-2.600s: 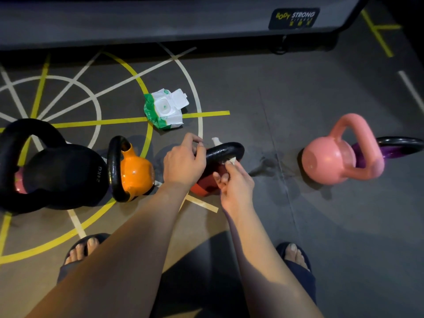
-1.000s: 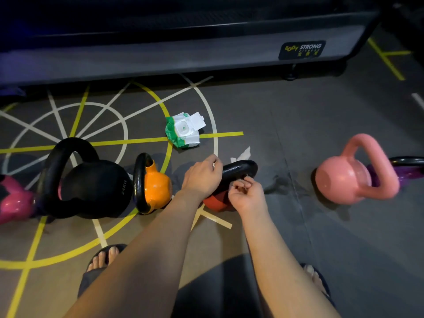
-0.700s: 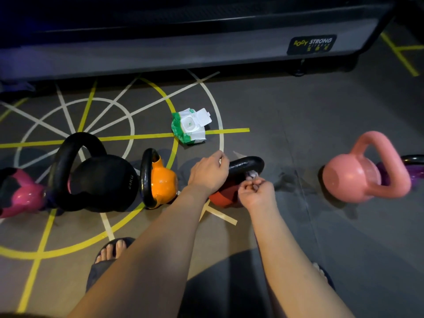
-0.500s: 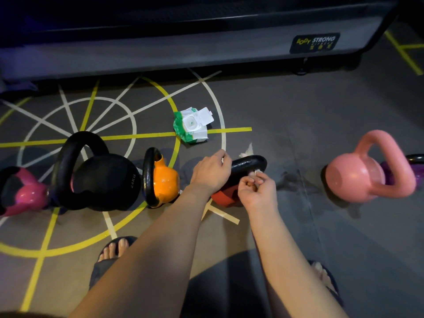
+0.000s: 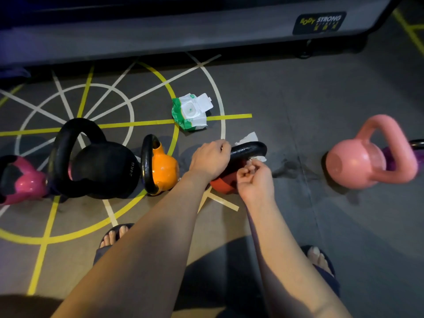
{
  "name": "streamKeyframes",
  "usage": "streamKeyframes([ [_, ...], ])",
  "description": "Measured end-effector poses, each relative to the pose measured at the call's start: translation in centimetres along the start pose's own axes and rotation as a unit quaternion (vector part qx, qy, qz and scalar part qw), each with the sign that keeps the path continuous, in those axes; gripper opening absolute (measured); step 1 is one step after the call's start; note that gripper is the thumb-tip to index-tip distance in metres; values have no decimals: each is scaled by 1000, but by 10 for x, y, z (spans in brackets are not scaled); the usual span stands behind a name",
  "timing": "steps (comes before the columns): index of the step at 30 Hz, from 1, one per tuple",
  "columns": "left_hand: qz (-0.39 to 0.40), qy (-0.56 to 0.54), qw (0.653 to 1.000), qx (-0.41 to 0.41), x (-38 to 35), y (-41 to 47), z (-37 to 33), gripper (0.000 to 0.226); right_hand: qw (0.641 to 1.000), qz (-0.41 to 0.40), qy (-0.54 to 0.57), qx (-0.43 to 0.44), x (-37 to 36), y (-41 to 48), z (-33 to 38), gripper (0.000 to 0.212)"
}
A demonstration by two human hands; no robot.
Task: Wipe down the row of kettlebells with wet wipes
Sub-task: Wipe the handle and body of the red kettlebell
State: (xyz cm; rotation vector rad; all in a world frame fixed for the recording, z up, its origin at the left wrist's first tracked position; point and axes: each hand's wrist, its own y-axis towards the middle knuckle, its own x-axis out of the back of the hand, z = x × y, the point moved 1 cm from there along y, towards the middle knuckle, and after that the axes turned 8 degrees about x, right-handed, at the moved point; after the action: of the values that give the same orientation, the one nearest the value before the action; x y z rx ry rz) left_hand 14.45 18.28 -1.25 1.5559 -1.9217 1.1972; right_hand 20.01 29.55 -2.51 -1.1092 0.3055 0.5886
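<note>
A row of kettlebells stands on the gym floor. The red kettlebell (image 5: 223,183) with a black handle (image 5: 250,148) is in the middle. My left hand (image 5: 211,157) grips the left end of that handle. My right hand (image 5: 254,180) pinches a white wet wipe (image 5: 258,159) against the handle's near side; another bit of wipe (image 5: 246,137) sticks out behind the handle. To the left stand an orange kettlebell (image 5: 161,167), a big black 24 kg one (image 5: 103,168) and a magenta one (image 5: 21,180). A pink kettlebell (image 5: 367,159) and a purple one (image 5: 416,154) are on the right.
An open green-and-white wet wipe pack (image 5: 191,111) lies on the floor behind the row. A grey equipment base (image 5: 206,31) runs across the back. My sandalled feet (image 5: 112,239) stand near the row. Yellow and white lines mark the floor.
My right hand has kept sliding the wipe back and forth along the black handle, ending slightly further right. My left hand kept its hold. The view shifted a little.
</note>
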Motion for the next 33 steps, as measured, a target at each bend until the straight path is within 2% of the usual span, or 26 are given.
streamKeyframes([
  [2, -6, -4, 1000, 0, -2, 1, 2, 33, 993, -39, 96, -57, -2, 5, 4, 27],
  [4, -7, -6, 1000, 0, -3, 1, 1, 33, 989, -51, 117, -73, -2, 10, 9, 30],
  [9, -9, -8, 1000, -8, -2, 3, 2, 35, 990, 46, 110, -71, 0, 8, 10, 30],
  [12, -3, -10, 1000, -13, -2, 3, 4, 34, 998, 57, -26, 0, 6, -1, -2, 18],
  [14, 14, -16, 1000, -13, -1, 4, 5, 38, 986, 52, -133, 80, 9, -5, -8, 17],
  [15, 22, -24, 999, -10, 1, 4, 6, 37, 971, 55, -192, 128, 10, -9, -9, 19],
  [17, 36, -59, 998, -9, 4, 4, 7, 32, 920, 78, -327, 204, 12, -20, -11, 24],
  [18, 38, -80, 996, -8, 7, 3, 10, 29, 893, 91, -384, 217, 14, -27, -14, 25],
  [19, 35, -99, 994, -7, 9, 1, 13, 27, 881, 99, -408, 218, 15, -34, -18, 23],
  [20, 31, -116, 993, -2, 13, -1, 15, 26, 890, 103, -395, 205, 15, -38, -21, 21],
  [21, 30, -129, 991, 4, 15, -4, 19, 27, 920, 96, -340, 171, 14, -40, -22, 19],
  [23, 36, -140, 990, 7, 19, -11, 26, 30, 986, 50, -147, 65, 8, -33, -16, 15],
  [25, 44, -144, 989, -1, 22, -20, 34, 33, 1000, 9, 16, 7, 5, -21, -3, 18],
  [26, 46, -149, 988, -6, 24, -24, 38, 34, 999, 2, 48, 2, 5, -16, 1, 20],
  [28, 45, -150, 988, -11, 27, -29, 45, 37, 999, 2, 35, 14, 5, -12, 2, 21],
  [33, 21, -114, 991, -63, 44, -33, 61, 39, 994, 26, -87, 57, 2, -24, -17, 16],
])
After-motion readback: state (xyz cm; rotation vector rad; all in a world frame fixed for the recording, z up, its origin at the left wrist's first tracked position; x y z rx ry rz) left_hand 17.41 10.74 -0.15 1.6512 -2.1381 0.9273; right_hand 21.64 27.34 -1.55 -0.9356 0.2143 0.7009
